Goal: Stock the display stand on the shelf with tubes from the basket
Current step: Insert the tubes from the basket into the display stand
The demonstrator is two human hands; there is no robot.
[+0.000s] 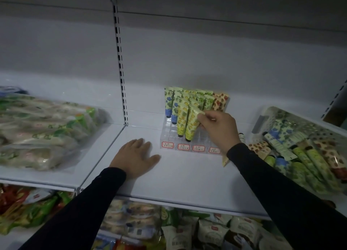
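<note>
Tubes (189, 107) stand cap-down in the clear tiered display stand (170, 137), which sits toward the back of the white shelf (178, 176), just right of the slotted upright (121, 69). We note them sorted by print: blue-flowered at the left, yellow next, green behind, red-spotted at the right. The price labels (183, 147) along the stand's front edge suggest one print per lane.

Our right hand (217, 126) pinches the flat crimped end of a yellow tube (192, 125) between thumb and fingertips, the other fingers curled. We judge this grip lets the cap end be steered down into a front slot; whether the cap is fully seated we cannot tell.

Our left hand (136, 156) lies flat and open on the shelf, fingers spread, holding nothing, just left of the stand's front corner. We judge it serves as a brace and is near enough to steady the stand.

Further stock lies loose in the white basket (270, 116) at the shelf's right edge, within short reach of the right hand. One tube (225, 160) lies on the shelf between stand and basket, partly hidden by the right sleeve. The front right lanes appear unfilled, so stocking is incomplete.

Bagged goods (45, 129) occupy the adjoining shelf bay at the left.
</note>
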